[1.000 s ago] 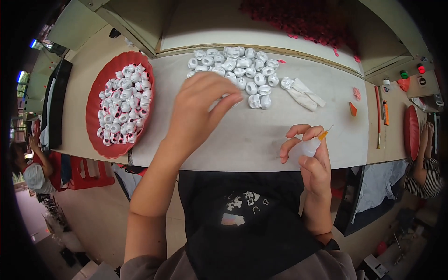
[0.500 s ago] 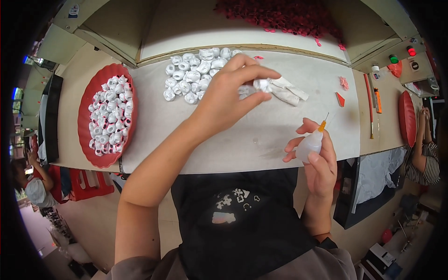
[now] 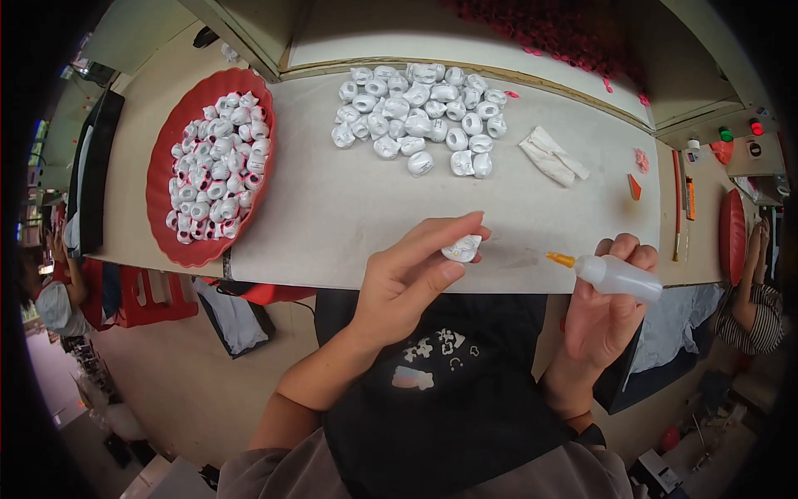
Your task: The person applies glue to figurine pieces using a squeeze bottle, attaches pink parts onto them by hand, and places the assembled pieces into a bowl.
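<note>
fingers of the left hand [image 3: 407,279] are pinching a small white piece [image 3: 462,248] at the near edge of the desk [image 3: 349,208], the grip pressed together on it. the right hand [image 3: 605,312] is wrapping its grip around a small squeeze bottle [image 3: 617,277], its orange nozzle pointing left toward the piece, apart from it. a pile of white pieces [image 3: 424,116] is lying farther back, a red tray [image 3: 166,166] of more pieces is sitting to the left, and a folded white cloth [image 3: 552,156] is lying to the right of the pile.
</note>
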